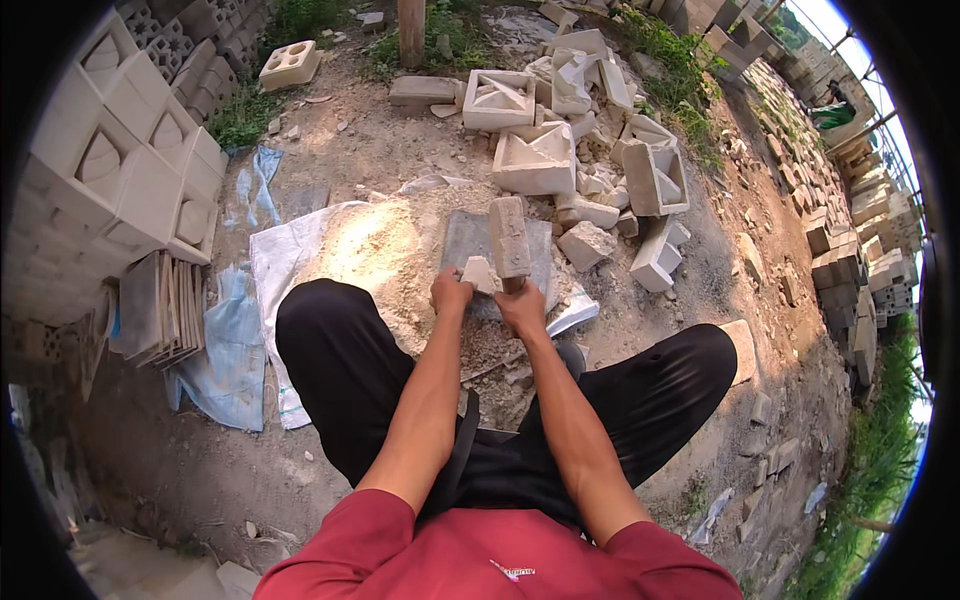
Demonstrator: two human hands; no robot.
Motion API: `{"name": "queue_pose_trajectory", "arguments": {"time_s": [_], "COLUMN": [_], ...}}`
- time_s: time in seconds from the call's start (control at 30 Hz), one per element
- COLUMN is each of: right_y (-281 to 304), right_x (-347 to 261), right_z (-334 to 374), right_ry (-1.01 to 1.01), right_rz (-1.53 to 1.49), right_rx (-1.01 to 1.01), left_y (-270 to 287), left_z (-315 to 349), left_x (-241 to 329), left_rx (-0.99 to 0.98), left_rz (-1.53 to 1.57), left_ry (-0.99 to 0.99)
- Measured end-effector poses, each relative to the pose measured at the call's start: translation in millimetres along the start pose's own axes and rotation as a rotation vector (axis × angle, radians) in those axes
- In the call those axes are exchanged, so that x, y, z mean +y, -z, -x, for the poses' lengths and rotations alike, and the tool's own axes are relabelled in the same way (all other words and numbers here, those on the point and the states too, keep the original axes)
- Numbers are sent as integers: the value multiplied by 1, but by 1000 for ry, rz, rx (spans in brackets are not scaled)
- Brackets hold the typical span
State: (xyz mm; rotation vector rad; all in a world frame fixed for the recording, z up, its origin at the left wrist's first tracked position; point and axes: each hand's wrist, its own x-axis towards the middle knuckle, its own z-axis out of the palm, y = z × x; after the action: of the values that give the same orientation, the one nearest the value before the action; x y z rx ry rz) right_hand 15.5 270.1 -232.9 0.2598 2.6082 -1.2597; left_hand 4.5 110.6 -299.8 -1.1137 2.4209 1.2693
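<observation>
Right hand (pixel 522 305) grips an upright block (pixel 509 238); left hand (pixel 450 292) holds a fragment (pixel 479 274).

Pale cream-white blocks (pixel 130 160) with leaf-shaped cut-out patterns stack at nine o'clock; more off-white broken blocks (pixel 560 150) lie at twelve. A grey slab (pixel 470 240) sits at centre under a beige-grey stone mallet (pixel 509 238). White and pale-blue sacks (pixel 240 340) spread at eight o'clock. Black trousers (pixel 340 370), red shirt (pixel 500 560), brown dirt (pixel 400 140).
</observation>
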Motion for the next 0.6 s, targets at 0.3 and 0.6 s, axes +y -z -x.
{"name": "queue_pose_trajectory", "arguments": {"time_s": [0.3, 0.6], "right_y": [20, 7], "right_x": [-17, 32], "right_z": [4, -3], "right_ry": [26, -49], "right_rz": [45, 255], "right_rx": [-117, -130], "left_y": [5, -1], "left_z": [3, 12], "left_x": [11, 12], "left_rx": [-10, -10], "left_rz": [-27, 13], "left_ry": [24, 4]}}
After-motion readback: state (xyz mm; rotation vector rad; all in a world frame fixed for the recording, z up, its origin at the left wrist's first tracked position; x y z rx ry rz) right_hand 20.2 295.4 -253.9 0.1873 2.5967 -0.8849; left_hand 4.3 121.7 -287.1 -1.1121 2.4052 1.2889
